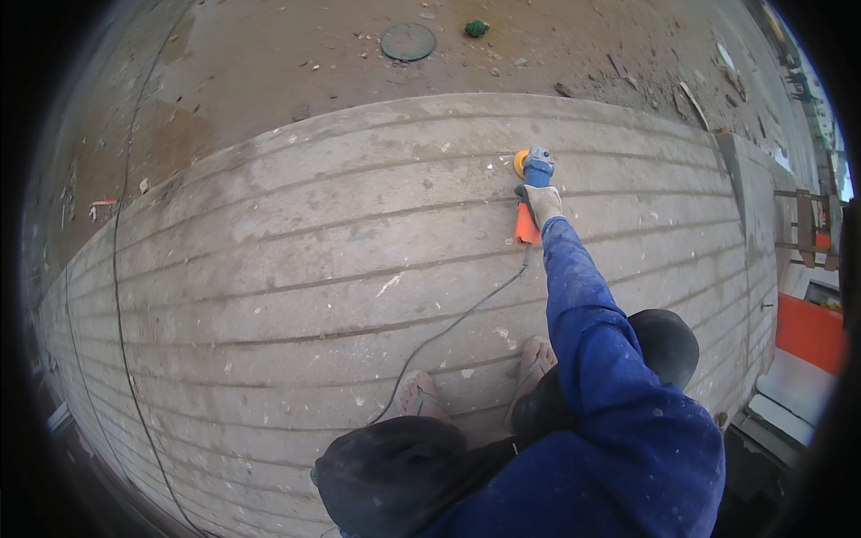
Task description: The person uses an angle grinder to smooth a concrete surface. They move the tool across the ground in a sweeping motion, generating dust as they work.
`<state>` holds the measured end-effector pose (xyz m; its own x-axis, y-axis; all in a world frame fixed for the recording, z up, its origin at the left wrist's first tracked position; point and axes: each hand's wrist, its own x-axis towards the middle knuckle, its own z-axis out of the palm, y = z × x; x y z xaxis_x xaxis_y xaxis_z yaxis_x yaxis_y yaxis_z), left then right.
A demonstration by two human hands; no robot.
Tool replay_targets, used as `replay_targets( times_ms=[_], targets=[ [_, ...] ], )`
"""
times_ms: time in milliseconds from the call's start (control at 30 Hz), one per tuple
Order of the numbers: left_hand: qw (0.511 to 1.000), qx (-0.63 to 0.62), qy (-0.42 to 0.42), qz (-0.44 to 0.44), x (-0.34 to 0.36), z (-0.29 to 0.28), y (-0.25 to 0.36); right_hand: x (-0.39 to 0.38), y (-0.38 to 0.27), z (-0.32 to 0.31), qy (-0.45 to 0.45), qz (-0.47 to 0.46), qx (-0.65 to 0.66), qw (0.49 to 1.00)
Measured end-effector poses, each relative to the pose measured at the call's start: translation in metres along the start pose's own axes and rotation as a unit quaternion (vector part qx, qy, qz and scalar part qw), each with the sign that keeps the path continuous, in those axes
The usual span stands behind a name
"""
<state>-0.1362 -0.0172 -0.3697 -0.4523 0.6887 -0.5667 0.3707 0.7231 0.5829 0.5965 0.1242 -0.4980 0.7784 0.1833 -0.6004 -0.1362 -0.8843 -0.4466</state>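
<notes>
My right hand [543, 203], in a pale work glove, is wrapped round the body of an angle grinder [538, 169]. The tool has a blue and grey head, a yellow disc [520, 162] on its left side and an orange rear part [526, 225]. Its disc is at or just over the pale grooved concrete steps [377, 242]; I cannot tell if they touch. From the orange end a dark cord [457, 325] curves back toward my left foot [421, 395]. My left hand is out of the picture.
I crouch on the steps in sandals. A long black cable [117, 278] crosses them at the left. Muddy ground beyond holds a round cover [408, 42], a green clump [476, 29] and debris. A low concrete wall [752, 188] and an orange panel [807, 332] stand right.
</notes>
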Motion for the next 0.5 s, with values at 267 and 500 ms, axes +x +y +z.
replay_targets(
  times_ms=[267,500],
  targets=[
    [1.000,-0.002,-0.015,0.010,0.002,0.009,-0.005,0.102,0.088,-0.063,0.146,0.059,0.073,0.985],
    [1.000,0.024,-0.001,0.012,-0.017,-0.011,-0.003,0.057,0.077,-0.040,0.032,0.018,0.055,0.998]
  ],
)
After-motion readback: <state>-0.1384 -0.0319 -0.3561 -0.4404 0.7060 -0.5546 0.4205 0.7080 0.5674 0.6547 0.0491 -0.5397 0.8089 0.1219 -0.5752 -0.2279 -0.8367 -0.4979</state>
